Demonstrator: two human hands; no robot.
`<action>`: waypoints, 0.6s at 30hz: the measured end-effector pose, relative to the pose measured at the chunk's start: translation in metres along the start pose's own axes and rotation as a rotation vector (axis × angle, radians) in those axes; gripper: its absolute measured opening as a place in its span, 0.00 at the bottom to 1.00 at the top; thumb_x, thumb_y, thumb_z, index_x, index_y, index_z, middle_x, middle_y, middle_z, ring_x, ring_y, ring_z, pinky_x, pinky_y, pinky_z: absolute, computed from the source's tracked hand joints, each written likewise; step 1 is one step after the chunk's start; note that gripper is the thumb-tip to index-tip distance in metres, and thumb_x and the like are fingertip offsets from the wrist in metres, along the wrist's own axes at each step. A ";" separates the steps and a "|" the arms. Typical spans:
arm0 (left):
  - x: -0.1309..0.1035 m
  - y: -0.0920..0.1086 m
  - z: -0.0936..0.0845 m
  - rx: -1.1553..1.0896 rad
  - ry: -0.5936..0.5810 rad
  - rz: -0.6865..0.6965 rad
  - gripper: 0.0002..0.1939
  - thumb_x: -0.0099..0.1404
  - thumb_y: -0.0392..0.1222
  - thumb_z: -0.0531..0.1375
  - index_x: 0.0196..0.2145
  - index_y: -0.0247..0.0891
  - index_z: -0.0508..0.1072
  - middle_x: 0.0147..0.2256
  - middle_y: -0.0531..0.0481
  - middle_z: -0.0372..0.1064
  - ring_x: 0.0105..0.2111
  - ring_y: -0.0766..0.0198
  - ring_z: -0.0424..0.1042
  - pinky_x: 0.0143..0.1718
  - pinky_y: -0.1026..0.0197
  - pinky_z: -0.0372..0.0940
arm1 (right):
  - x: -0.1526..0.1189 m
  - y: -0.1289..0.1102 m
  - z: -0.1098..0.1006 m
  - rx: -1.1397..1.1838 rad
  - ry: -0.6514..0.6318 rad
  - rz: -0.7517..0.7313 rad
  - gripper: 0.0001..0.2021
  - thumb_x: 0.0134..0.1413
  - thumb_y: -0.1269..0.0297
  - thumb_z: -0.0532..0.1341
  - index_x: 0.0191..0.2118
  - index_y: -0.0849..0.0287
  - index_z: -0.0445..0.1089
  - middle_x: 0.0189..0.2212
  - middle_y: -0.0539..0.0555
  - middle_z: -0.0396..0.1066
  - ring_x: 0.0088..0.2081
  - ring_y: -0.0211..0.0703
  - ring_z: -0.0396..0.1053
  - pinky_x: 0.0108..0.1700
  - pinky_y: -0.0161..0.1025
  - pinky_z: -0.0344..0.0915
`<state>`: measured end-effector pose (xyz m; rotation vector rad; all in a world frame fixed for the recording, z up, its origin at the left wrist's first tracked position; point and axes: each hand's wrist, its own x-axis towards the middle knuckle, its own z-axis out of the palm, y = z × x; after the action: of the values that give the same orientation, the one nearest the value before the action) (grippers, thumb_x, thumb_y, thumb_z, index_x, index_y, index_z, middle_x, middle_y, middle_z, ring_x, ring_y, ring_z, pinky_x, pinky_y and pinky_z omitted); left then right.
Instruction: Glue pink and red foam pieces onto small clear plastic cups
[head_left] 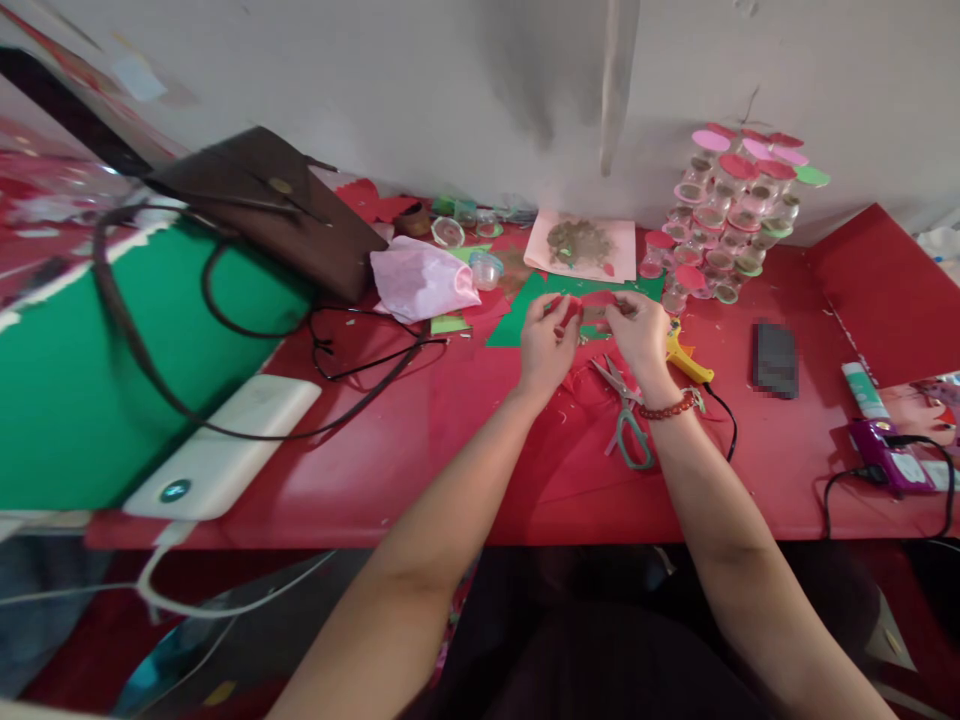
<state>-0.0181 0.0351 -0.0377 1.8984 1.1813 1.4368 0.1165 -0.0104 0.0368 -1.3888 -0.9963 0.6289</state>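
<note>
In the head view, a small red strip point(597, 302), seemingly paper, is stretched between my two hands over the table. My left hand point(550, 338) pinches its left end, with bent fingers. The right end is between the thumb and fingers of my right hand point(637, 325), whose wrist wears a red bead bracelet. Beneath the hands lie a green sheet point(517, 322) and red paper point(540, 440). Scissors with grey-green handles point(634, 440) rest partly spread below my right hand. A yellow glue gun point(688, 358) lies just right of that hand.
Stacked clear cups with coloured discs point(724, 225) stand at the back right. A phone-like dark slab point(775, 360) and a purple power strip point(892, 460) with cables lie right. On the left are a brown bag point(277, 210), glasses point(360, 365) and a white power bank point(225, 450).
</note>
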 end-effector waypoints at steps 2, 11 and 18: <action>0.000 -0.001 0.000 -0.004 0.004 -0.003 0.23 0.76 0.57 0.58 0.56 0.40 0.80 0.57 0.37 0.71 0.50 0.54 0.78 0.39 0.59 0.78 | 0.001 0.002 0.000 0.006 -0.013 -0.014 0.09 0.52 0.76 0.63 0.29 0.54 0.76 0.22 0.44 0.73 0.23 0.36 0.73 0.28 0.32 0.64; 0.001 -0.005 0.002 -0.017 0.016 -0.022 0.22 0.76 0.57 0.59 0.56 0.41 0.79 0.57 0.37 0.72 0.52 0.54 0.77 0.41 0.58 0.78 | 0.009 -0.005 -0.001 -0.083 -0.079 -0.028 0.12 0.48 0.80 0.64 0.28 0.54 0.78 0.21 0.45 0.72 0.23 0.37 0.72 0.31 0.34 0.63; 0.002 -0.005 0.003 -0.027 0.015 -0.015 0.21 0.76 0.55 0.58 0.56 0.39 0.79 0.57 0.35 0.71 0.53 0.52 0.77 0.41 0.58 0.78 | 0.013 -0.015 -0.001 -0.165 -0.092 -0.093 0.13 0.47 0.82 0.64 0.24 0.53 0.77 0.19 0.44 0.69 0.25 0.38 0.71 0.34 0.35 0.61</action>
<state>-0.0165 0.0392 -0.0416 1.8599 1.1747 1.4538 0.1211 -0.0014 0.0542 -1.4583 -1.2010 0.5552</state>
